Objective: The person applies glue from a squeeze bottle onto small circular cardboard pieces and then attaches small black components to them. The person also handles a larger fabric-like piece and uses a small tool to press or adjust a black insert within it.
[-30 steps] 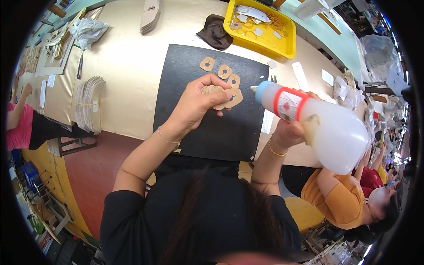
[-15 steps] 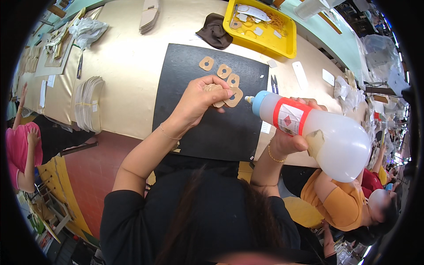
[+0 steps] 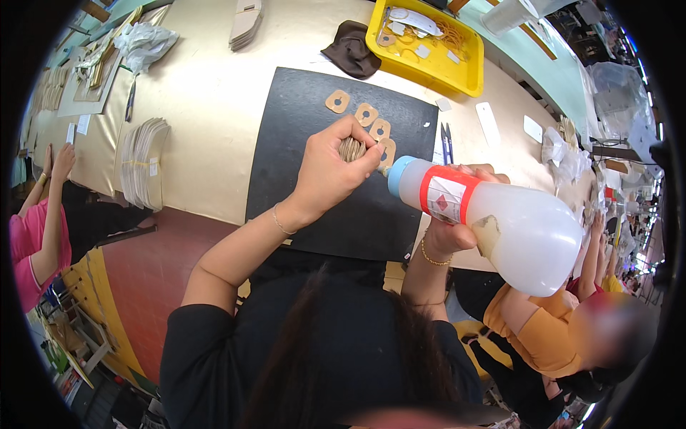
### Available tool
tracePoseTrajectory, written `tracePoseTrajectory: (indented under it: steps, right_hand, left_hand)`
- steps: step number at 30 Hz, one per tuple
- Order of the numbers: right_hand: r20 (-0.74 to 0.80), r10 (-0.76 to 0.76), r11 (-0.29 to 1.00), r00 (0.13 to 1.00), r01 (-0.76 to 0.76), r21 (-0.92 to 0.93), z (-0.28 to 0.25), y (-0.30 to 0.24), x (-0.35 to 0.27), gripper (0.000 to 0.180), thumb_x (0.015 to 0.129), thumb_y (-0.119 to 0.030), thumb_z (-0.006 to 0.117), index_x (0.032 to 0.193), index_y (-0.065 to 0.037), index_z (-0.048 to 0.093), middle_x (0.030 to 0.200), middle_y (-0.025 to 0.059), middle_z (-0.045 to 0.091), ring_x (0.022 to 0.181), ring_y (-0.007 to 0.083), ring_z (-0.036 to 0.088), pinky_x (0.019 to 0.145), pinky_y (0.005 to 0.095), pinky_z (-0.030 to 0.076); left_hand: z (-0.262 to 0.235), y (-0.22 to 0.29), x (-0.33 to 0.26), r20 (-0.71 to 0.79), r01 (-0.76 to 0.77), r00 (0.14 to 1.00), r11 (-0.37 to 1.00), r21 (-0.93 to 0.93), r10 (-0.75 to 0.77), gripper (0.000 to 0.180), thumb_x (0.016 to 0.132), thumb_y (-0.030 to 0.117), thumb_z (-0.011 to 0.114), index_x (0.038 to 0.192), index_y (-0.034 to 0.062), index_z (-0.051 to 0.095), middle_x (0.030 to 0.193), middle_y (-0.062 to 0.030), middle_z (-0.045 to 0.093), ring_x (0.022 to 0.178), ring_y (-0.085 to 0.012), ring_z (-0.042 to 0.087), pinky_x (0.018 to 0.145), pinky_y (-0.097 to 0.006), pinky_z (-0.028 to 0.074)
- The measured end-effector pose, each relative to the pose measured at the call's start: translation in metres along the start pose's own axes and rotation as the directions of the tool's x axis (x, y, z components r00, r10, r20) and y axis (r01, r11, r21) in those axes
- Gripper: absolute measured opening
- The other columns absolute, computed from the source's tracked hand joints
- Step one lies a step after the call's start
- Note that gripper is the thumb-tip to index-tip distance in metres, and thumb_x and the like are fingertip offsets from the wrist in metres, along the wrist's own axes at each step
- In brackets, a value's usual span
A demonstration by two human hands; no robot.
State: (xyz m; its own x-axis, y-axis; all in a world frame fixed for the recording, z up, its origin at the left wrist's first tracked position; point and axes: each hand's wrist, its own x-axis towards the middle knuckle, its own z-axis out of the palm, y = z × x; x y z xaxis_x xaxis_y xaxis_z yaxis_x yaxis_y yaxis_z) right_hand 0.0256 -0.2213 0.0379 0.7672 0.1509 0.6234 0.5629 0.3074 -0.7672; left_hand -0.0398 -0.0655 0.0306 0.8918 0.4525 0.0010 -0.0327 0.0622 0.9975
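The stack of tan cut-out pieces (image 3: pixel 351 149) is pinched in the left hand (image 3: pixel 330 171), fingers closed around it, above the black mat (image 3: pixel 300 143). The right hand (image 3: pixel 457 214) is clamped on the neck of the white squeeze bottle (image 3: pixel 500 222), held tilted with its blue nozzle (image 3: pixel 397 174) just beside the stack.

Risks, as a judgement:
- Excess pressure on the bottle could flood the stack edge and wet the fingers.
- A loose pinch could let pieces slip and fan out.
- Drips from the nozzle could land on the four tan pieces (image 3: pixel 364 118) laid in a row on the mat directly below.

Surroundings: small scissors (image 3: pixel 446 143) lie just right of the mat; a yellow tray (image 3: pixel 468 71) and a brown cloth (image 3: pixel 351 48) sit beyond it on the surface (image 3: pixel 214 86); a pile of pale sheets (image 3: pixel 143 168) lies well to the left. Another person in an orange top (image 3: pixel 543 336) sits close at the right elbow and could be bumped.
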Motion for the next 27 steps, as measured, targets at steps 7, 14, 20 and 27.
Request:
tracePoseTrajectory:
  steps: [7, 14, 20, 27]
  right_hand:
    - [-0.131, 0.071, 0.993, 0.989, -0.082, -0.085, 0.007, 0.0, -0.002, 0.089, 0.06, -0.071, 0.071, 0.106, 0.002, 0.053, 0.095, 0.0084, 0.052, 0.086, 0.0188, 0.058, 0.073, 0.032, 0.055]
    - [-0.182, 0.129, 0.992, 0.975, -0.123, 0.041, 0.001, -0.005, -0.002, 0.091, 0.058, -0.072, 0.071, 0.105, 0.003, 0.053, 0.095, 0.0075, 0.051, 0.081, 0.0163, 0.055, 0.073, 0.0306, 0.054]
    - [-0.237, 0.183, 0.983, 0.954, -0.17, 0.075, -0.006, -0.006, -0.002, 0.09, 0.054, -0.067, 0.078, 0.103, 0.004, 0.053, 0.093, 0.0074, 0.053, 0.083, 0.0169, 0.058, 0.07, 0.0296, 0.056]
    - [-0.158, 0.149, 0.988, 0.976, -0.141, 0.056, -0.023, -0.007, -0.004, 0.084, 0.066, -0.062, 0.074, 0.113, 0.001, 0.046, 0.098, 0.0089, 0.055, 0.089, 0.019, 0.062, 0.076, 0.0345, 0.058]
  left_hand:
    - [0.0, 0.001, -0.002, -0.023, -0.012, 1.0, 0.999, 0.046, 0.013, 0.013, 0.082, 0.007, 0.066, 0.075, 0.0027, 0.056, 0.06, -0.0011, 0.058, 0.053, -0.0042, 0.054, 0.048, -0.021, 0.041]
    - [-0.005, -0.011, 0.008, -0.038, 0.042, 0.999, 0.984, 0.173, -0.036, 0.014, 0.08, 0.011, 0.068, 0.074, 0.0018, 0.059, 0.062, -0.0052, 0.061, 0.056, -0.0103, 0.059, 0.051, -0.026, 0.044]
    - [-0.019, -0.035, 0.048, -0.085, 0.03, 0.996, 0.84, 0.542, 0.02, 0.022, 0.078, 0.025, 0.068, 0.08, 0.0042, 0.064, 0.073, -0.0139, 0.065, 0.07, -0.0331, 0.064, 0.065, -0.039, 0.048]
    - [-0.06, -0.027, 0.048, 0.07, 0.448, 0.893, 0.863, -0.233, -0.445, 0.027, 0.084, 0.02, 0.068, 0.1, 0.002, 0.056, 0.09, -0.0101, 0.065, 0.077, -0.0164, 0.067, 0.062, -0.024, 0.055]
